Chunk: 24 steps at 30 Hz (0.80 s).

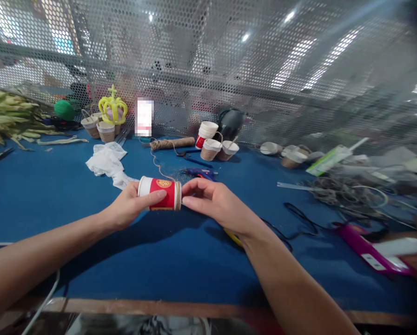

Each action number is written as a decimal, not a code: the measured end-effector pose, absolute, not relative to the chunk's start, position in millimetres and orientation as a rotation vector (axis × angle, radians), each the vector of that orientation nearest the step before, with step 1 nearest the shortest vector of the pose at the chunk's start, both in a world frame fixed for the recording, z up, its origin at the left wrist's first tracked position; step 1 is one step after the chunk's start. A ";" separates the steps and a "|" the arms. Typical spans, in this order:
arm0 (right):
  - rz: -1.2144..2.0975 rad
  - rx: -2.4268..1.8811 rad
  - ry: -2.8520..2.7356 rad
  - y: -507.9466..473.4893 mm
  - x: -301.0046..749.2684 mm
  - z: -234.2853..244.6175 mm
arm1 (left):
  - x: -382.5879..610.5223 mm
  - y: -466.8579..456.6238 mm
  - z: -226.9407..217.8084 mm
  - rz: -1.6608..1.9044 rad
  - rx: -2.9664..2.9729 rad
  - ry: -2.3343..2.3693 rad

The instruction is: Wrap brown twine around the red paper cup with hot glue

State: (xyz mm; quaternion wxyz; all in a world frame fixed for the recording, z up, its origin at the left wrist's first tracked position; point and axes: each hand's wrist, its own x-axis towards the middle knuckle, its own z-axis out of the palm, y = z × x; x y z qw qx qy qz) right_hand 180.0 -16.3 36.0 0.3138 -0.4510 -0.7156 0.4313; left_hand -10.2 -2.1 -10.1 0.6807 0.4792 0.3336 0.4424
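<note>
While at least three small pots [106, 133] clustered near one yellow crown [114, 110], the left hand [129, 205] gripped, sideways above the blue table [142, 274], one red-and-white paper cup [169, 197], its inside hidden, twine [178, 195] circling its right end. There the right hand [219, 204] curled; what it pinched, if anything, was impossible to tell. Beyond stood one cup stack [208, 127] and two twine-handled tubs [210, 152].

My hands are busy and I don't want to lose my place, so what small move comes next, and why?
Probably guide the twine once more around the red and white cup with your right hand. Your left hand holds the cup sideways, twine covers only one end, and a strand runs back to the roll.
</note>
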 end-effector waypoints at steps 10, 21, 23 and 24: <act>0.876 -1.193 -1.966 -8.8 177.3 25.8 | -8.5 -10.0 -13.3 0.775 1.462 0.751; 1.178 -1.340 -1.750 7.8 166.2 13.4 | -6.3 -10.2 -21.3 0.691 1.468 0.775; 1.250 -1.412 -1.741 16.5 160.7 15.7 | -6.1 -11.2 -22.1 0.670 1.476 0.774; 1.280 -1.430 -1.743 19.6 157.4 17.7 | -6.1 -11.7 -22.0 0.649 1.483 0.770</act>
